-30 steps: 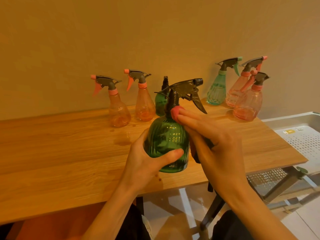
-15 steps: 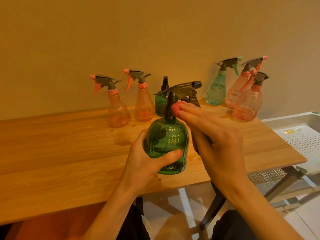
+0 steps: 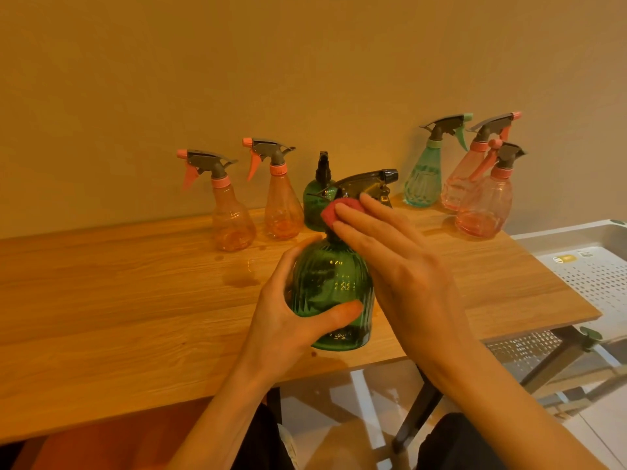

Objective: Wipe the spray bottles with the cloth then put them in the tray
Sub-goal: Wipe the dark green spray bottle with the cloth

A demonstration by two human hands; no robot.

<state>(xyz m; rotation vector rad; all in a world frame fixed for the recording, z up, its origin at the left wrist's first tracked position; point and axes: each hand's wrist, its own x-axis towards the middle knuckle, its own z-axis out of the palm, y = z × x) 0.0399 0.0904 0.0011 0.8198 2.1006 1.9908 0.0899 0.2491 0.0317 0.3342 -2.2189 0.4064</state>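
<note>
Left hand point(image 3: 288, 320) grips the round green ribbed bottle point(image 3: 334, 293) at its belly: thumb across the near face, fingers curled round the far side. The bottle stands upright near the front edge of the wooden desk point(image 3: 118, 317); whether its base touches the surface or is just lifted cannot be told.

Right hand point(image 3: 403, 273) has its fingers nearly straight and pressed flat on a small red cloth point(image 3: 341, 208), which sits against the bottle's neck, just under the dark trigger head point(image 3: 368, 184). Most of the cloth is hidden under the fingers. Nozzle points right.

Along the back of the desk, against the wall:
- two orange bottles point(image 3: 234, 220) point(image 3: 281, 205) at left, pink triggers facing left;
- a second green bottle point(image 3: 317, 201) just behind the held one, partly hidden by it;
- a teal bottle point(image 3: 424, 179) at right;
- two pink bottles point(image 3: 463, 178) point(image 3: 485, 205) next to it, close together, the rear one leaning.

A wet patch point(image 3: 242, 279) shows on the desk left of the held bottle.

The white perforated tray point(image 3: 590, 269) sits off the right end of the desk, lower down, with no bottle visible in it.
</note>
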